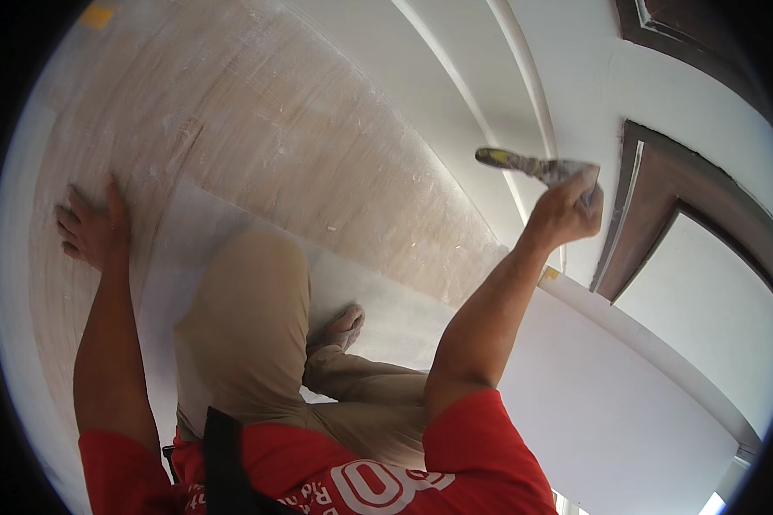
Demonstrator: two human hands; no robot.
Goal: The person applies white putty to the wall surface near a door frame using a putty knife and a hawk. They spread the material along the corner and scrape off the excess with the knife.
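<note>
My left hand (96, 221) rests with fingers spread on a dusty, pale wooden board surface (223, 120) at the left. My right hand (567, 206), raised at the right, is closed on a putty knife (515, 161) with a smeared yellow-and-dark handle, which points to the left. Its blade is mostly hidden by my fingers. Behind the knife is a white surface with curved-looking raised strips (451, 69).
My bent knee (249, 292) and bare foot (343, 326) are over a whitish, dusty strip (404, 322). Brown frames with dark edges (636, 206) are set in white at the upper right, above a plain white panel (610, 395). A yellow patch (97, 15) shows at the top left.
</note>
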